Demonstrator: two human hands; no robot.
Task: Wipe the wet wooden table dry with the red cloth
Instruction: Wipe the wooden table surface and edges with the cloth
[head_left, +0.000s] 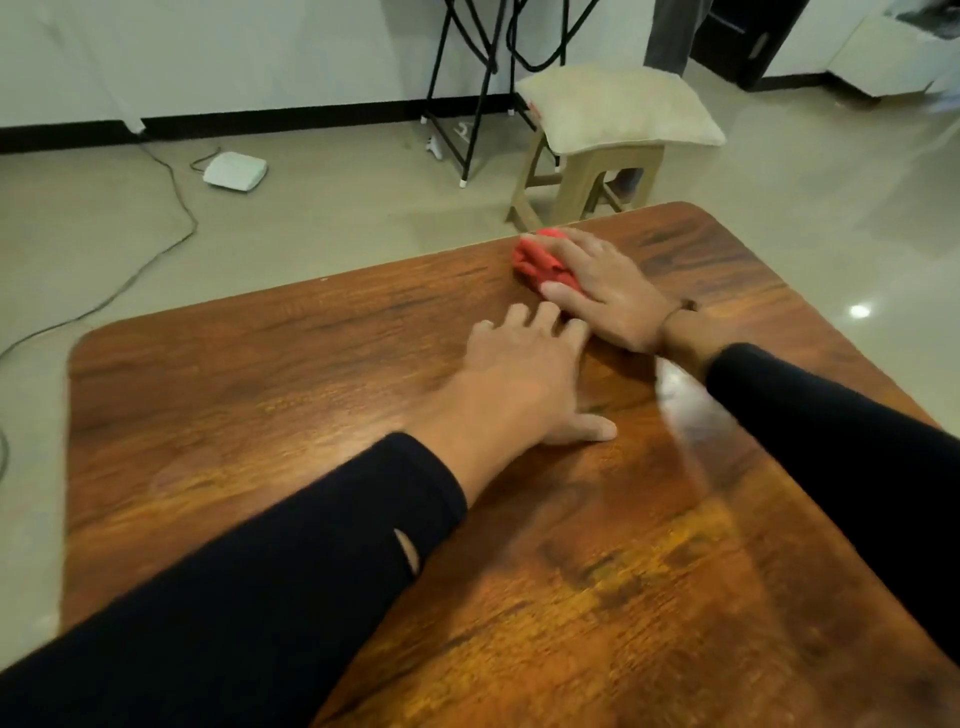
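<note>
Bunched red cloth (540, 262) being pressed onto far edge of wooden table (260, 415) by right hand (608, 291), fingers curled over it; left hand (524, 379) being rested flat, fingers spread, holding nothing.

Glossy wood-grain table (260, 415) (streaky sheen), soft red cloth (540, 262)
</note>
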